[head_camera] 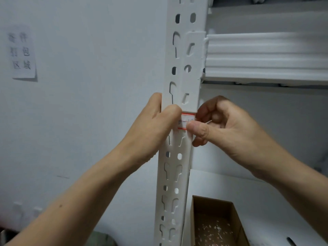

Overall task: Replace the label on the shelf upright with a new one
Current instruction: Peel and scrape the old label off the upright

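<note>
A white perforated shelf upright runs vertically through the middle of the view. A small white label with red borders and handwriting sits on its front face at mid height. My left hand wraps around the upright's left edge, thumb pressing beside the label. My right hand has curled fingers, and its thumb presses on the label's lower right part. A thin white sliver shows between the right thumb and fingers; what it is I cannot tell.
White foam sheets are stacked on the shelf at upper right. An open cardboard box with white scraps stands on a white surface at lower right. A paper notice hangs on the left wall.
</note>
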